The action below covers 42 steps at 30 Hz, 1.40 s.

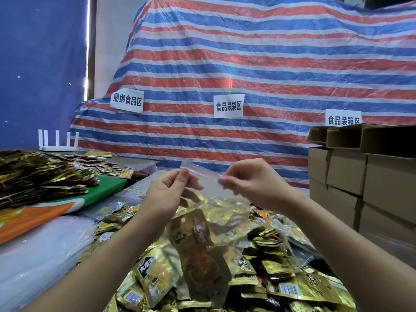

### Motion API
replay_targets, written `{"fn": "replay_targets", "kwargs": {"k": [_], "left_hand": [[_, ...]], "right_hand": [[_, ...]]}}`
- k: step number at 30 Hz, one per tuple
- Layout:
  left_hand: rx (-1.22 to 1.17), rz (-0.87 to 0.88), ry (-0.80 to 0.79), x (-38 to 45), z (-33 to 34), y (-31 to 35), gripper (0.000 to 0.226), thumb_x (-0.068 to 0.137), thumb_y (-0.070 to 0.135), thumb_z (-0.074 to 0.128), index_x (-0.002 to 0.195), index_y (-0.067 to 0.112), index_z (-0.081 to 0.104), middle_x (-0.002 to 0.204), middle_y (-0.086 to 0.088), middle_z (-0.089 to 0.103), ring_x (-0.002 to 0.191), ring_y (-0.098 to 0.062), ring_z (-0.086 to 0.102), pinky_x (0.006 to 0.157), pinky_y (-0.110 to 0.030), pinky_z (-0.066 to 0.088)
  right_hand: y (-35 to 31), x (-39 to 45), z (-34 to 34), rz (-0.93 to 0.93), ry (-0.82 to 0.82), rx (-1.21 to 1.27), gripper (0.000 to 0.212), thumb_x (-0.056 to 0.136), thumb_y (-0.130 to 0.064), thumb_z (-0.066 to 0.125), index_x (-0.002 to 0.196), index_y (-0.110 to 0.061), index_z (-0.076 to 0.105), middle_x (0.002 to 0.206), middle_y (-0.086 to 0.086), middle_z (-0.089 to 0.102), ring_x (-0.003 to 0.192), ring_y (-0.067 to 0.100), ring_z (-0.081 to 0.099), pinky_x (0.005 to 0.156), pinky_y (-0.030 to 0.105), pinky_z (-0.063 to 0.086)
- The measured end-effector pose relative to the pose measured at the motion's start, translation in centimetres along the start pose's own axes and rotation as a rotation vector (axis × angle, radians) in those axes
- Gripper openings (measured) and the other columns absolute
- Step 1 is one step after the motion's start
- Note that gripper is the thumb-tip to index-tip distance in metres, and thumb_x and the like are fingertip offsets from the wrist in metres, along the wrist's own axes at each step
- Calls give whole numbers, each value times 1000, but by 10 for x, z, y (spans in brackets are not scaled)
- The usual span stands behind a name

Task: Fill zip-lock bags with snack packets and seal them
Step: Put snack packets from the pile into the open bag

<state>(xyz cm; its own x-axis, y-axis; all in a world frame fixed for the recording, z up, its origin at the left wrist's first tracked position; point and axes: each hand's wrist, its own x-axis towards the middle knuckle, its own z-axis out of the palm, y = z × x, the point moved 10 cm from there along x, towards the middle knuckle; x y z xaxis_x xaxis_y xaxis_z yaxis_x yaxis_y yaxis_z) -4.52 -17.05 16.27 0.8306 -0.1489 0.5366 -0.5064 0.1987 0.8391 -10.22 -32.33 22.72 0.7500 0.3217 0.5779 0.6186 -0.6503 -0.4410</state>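
**Clear bag pinched at its top edge**

Clear plastic zip-lock bag (209,188) is hanging above the heap of gold snack packets (258,262) at the table's near edge. Left hand (167,191) and right hand (252,183) are each pinching its top strip; a brown packet (200,248) is showing inside.

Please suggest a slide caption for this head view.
Left hand and right hand pinch the top of a clear plastic zip-lock bag holding a brown snack packet.

red, blue & white striped tarp (258,70), gold snack packets (281,278), clear zip-lock bag (209,183), brown boxes (346,172), green & orange cloth (67,201)
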Motion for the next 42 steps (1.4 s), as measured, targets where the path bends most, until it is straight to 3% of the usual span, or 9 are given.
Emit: {"fn": "replay_targets", "kwargs": {"k": [5, 10, 14, 18, 26, 31, 34, 39, 42], "left_hand": [[84, 45, 31, 1, -7, 5, 29, 101, 27, 49, 85, 16, 69, 83, -3, 76, 66, -16, 69, 53, -18, 48], [103, 50, 43, 3, -16, 5, 25, 100, 23, 52, 85, 14, 69, 84, -3, 76, 67, -16, 70, 54, -20, 49], [86, 57, 44, 2, -14, 5, 24, 98, 24, 53, 84, 14, 70, 84, -4, 76, 66, -17, 70, 53, -19, 49], [84, 54, 33, 1, -11, 5, 22, 97, 25, 55, 85, 15, 70, 85, -4, 76, 67, -17, 70, 54, -21, 50], [75, 53, 16, -2, -9, 6, 23, 87, 37, 58, 84, 18, 71, 86, -3, 76, 69, -18, 71, 55, -21, 50], [76, 41, 24, -1, -10, 4, 21, 94, 30, 57, 84, 18, 71, 86, -3, 76, 69, -17, 71, 54, -20, 49], [61, 36, 21, -1, -9, 3, 23, 91, 34, 57, 85, 17, 71, 86, -3, 76, 69, -17, 70, 55, -19, 49], [57, 23, 23, 2, -3, 0, 23, 95, 30, 55, 87, 13, 69, 86, -3, 76, 69, -16, 70, 57, -21, 49], [45, 17, 20, 5, 4, 1, 24, 98, 27, 53, 87, 12, 69, 86, -3, 76, 69, -15, 70, 59, -22, 50]], "right_hand": [[83, 3, -17, 339, 244, 553, 34, 100, -30, 54, 79, -6, 65, 72, 5, 66, 68, 17, 60, 65, 27, 54], [148, -10, 31, 431, -186, -253, 9, 96, -9, 60, 101, -10, 67, 96, 1, 68, 90, 17, 63, 81, 29, 53], [197, -39, 77, 473, -531, -575, 40, 92, -17, 57, 115, -49, 56, 118, -11, 61, 103, 17, 61, 92, 37, 54], [216, -35, 106, 299, -598, -705, 53, 90, -25, 56, 134, -53, 45, 134, -24, 51, 119, 10, 56, 99, 36, 52], [234, -27, 115, 205, -685, -910, 39, 95, -30, 52, 129, -50, 45, 113, -10, 64, 99, 17, 64, 106, 40, 45], [209, -26, 87, 135, -512, -976, 23, 98, -34, 46, 118, -38, 56, 111, -11, 67, 100, 14, 62, 111, 38, 35], [193, -31, 62, 171, -416, -922, 18, 98, -33, 47, 112, -34, 58, 99, -11, 65, 86, 13, 60, 84, 28, 48], [181, -21, -3, 400, -64, -491, 8, 97, -25, 57, 92, -26, 62, 85, -8, 68, 74, 8, 62, 59, 27, 49], [167, -16, -53, 430, 325, -88, 6, 100, -24, 58, 97, -23, 63, 88, -10, 67, 82, 9, 65, 65, 25, 49]]}}
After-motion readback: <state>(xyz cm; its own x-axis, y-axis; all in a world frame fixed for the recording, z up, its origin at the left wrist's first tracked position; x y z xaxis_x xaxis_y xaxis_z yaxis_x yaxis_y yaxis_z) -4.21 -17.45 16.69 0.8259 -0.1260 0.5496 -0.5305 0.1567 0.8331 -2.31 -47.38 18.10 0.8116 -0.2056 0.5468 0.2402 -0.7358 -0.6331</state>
